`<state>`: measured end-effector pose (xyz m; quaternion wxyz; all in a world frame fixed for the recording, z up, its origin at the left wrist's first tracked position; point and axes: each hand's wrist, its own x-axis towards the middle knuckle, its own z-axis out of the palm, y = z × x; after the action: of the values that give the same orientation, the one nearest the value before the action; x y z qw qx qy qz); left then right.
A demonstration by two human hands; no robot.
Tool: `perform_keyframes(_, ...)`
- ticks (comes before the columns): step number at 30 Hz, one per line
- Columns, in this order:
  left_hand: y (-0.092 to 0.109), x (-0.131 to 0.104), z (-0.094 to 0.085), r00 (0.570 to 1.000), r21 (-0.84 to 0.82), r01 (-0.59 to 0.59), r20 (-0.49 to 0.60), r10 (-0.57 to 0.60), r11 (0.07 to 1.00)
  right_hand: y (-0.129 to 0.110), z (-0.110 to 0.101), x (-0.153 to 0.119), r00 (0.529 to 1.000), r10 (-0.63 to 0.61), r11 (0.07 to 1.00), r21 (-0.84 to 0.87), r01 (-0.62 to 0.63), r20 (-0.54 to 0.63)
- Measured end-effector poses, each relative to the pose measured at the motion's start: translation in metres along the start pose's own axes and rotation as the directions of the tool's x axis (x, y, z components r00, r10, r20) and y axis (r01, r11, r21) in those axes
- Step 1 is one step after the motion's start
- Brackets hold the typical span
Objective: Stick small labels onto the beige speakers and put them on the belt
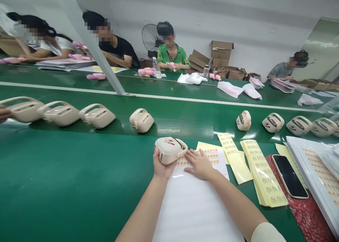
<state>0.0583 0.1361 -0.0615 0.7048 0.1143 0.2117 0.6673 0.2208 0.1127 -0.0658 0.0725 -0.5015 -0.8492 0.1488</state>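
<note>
My left hand [163, 168] is closed around a small cream device with a carry handle [169, 150], raised over the sheets. A red and dark printed design shows on its upper face, and the handle points right. My right hand [200, 165] lies with fingers stretched on a white sheet of small orange stickers [213, 156], just right of the device. Under both hands, white sheets [196, 206] reach to the bottom edge of the view. Whether a sticker is under my right fingertips cannot be made out.
More cream devices [141, 121] stand in a row along the green belt. Right of me are yellow label sheets [262, 175], a phone [290, 176] and a stack of white sheets [312, 185]. Across the bench, several people handle pink items; a co-worker's hand [4, 113] shows far left.
</note>
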Motion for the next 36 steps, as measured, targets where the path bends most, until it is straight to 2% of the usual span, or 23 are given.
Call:
perform_keyframes(5,0.002,0.003,0.002,1.0,-0.029,0.002,-0.024,-0.003,1.0,0.013,0.003,-0.007,0.965,0.241,0.967,-0.055,-0.247,-0.103)
perform_keyframes(11,0.004,0.003,0.002,0.999,-0.03,0.011,-0.044,-0.012,1.0,0.028,0.001,-0.014,0.899,0.405,0.909,-0.029,-0.415,-0.169)
perform_keyframes(16,0.005,0.004,0.0,0.998,-0.033,0.024,-0.056,-0.026,0.999,0.036,0.003,-0.011,0.817,0.535,0.839,0.023,-0.543,-0.218)
perform_keyframes(18,0.005,0.005,0.0,0.998,-0.03,0.03,-0.054,-0.032,0.999,0.042,0.003,-0.013,0.804,0.544,0.834,0.049,-0.55,-0.241)
perform_keyframes(21,0.004,0.006,0.0,0.999,-0.028,0.038,-0.029,-0.039,0.999,0.058,0.001,-0.027,0.806,0.479,0.87,0.069,-0.488,-0.347)
perform_keyframes(24,0.003,0.007,0.002,0.999,-0.027,0.048,-0.006,-0.048,0.998,0.073,0.0,-0.054,0.766,0.49,0.852,0.044,-0.521,-0.416)
perform_keyframes(27,0.0,0.004,0.004,0.999,-0.034,0.04,0.013,-0.04,0.999,0.076,0.004,-0.085,0.757,0.581,0.794,0.002,-0.608,-0.301)
perform_keyframes(30,-0.003,0.0,0.005,0.998,-0.031,0.063,0.032,-0.062,0.998,0.069,0.004,-0.105,0.776,0.593,0.791,-0.026,-0.611,-0.216)
perform_keyframes(33,-0.008,-0.005,0.006,0.992,0.018,0.115,0.046,-0.116,0.993,0.061,-0.008,-0.105,0.787,0.568,0.809,-0.008,-0.587,-0.241)
perform_keyframes(36,-0.013,-0.009,0.006,0.989,0.078,0.127,0.061,-0.131,0.989,0.06,-0.02,-0.088,0.796,0.518,0.844,0.036,-0.535,-0.314)
